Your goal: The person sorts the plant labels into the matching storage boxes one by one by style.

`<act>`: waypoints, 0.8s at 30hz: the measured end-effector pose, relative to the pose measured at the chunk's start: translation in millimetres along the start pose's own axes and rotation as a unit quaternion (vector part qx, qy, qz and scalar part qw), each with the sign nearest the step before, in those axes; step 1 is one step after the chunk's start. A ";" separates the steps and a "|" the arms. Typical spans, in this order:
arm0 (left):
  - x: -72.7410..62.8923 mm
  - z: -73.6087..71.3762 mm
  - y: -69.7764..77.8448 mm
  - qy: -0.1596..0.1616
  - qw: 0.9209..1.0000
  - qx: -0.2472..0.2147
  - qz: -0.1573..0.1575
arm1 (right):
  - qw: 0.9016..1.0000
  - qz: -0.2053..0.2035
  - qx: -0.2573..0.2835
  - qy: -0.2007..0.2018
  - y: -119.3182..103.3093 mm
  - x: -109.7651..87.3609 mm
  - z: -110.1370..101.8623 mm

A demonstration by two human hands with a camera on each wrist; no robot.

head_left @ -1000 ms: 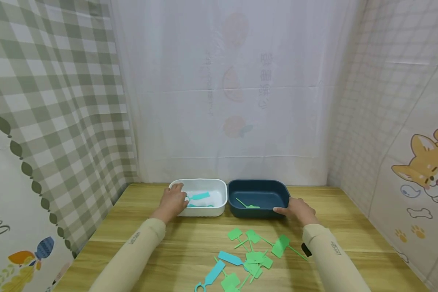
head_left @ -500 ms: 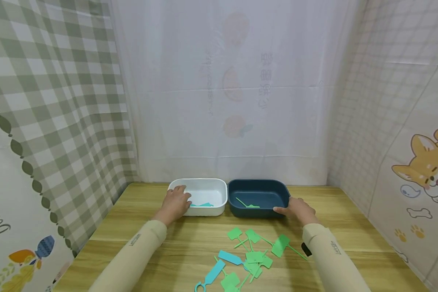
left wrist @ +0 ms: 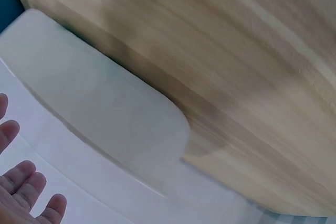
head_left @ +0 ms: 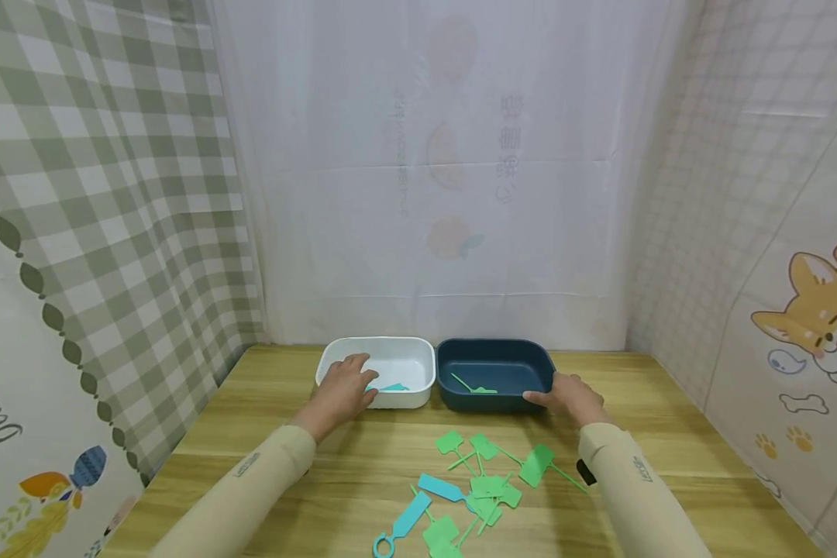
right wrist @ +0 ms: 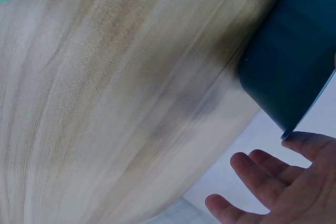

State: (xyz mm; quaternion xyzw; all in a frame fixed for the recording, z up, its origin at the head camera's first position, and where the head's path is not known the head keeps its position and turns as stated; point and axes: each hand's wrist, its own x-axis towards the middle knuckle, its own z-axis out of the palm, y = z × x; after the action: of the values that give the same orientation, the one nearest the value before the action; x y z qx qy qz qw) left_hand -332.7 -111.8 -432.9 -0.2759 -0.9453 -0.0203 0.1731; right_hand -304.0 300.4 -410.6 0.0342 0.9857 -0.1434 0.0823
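Left hand (head_left: 342, 394), grip apart, at the eight o'clock corner of a white plastic tub (head_left: 408, 399); flat turquoise plastic tags (head_left: 394, 387) inside, at the hand's three o'clock. Right hand (head_left: 573, 399), grip likewise apart, touching a navy plastic tub (head_left: 488, 401) at four o'clock; green stemmed tag (head_left: 484, 390) inside. Wood-grain counter (head_left: 669, 434), navy tub's six o'clock: overlapping green tags (head_left: 487, 487).

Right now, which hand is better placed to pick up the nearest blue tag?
Probably the left hand: its fingers look free, and it is nearer that blue tag. The right hand touches the dark bin, farther from the tag.
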 end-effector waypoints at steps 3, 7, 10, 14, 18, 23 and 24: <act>-2.5 -1.8 7.9 0.002 1.000 -0.009 0.019 | 1.000 0.001 -0.001 0.001 -0.7 -0.4 0.5; -7.5 -0.9 18.2 0.013 0.999 -0.017 0.044 | 1.000 0.001 -0.001 0.001 -1.0 -0.2 0.4; -12.0 -0.1 25.6 0.011 0.998 -0.024 0.060 | 1.000 0.003 -0.001 0.001 -0.9 0.4 0.2; -17.8 -0.3 36.4 -0.015 0.997 -0.032 0.075 | 1.000 0.004 0.000 0.001 -1.3 0.6 0.4; -23.7 0.8 49.1 -0.066 0.993 -0.023 0.096 | 1.000 0.001 0.001 0.002 -0.6 1.0 0.4; -32.5 4.1 68.2 -0.120 0.985 -0.014 0.127 | 1.000 0.003 0.001 0.002 -0.3 0.9 1.0; -34.6 4.4 72.1 -0.128 0.983 -0.008 0.132 | 1.000 0.004 0.001 0.002 -0.2 1.1 1.0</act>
State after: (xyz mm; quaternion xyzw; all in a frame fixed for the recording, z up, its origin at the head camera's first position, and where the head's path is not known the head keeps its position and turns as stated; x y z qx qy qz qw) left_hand -268.7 -68.0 -452.9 -0.3998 -0.9147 0.0311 0.0494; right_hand -305.0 299.9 -411.8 0.0382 0.9855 -0.1442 0.0809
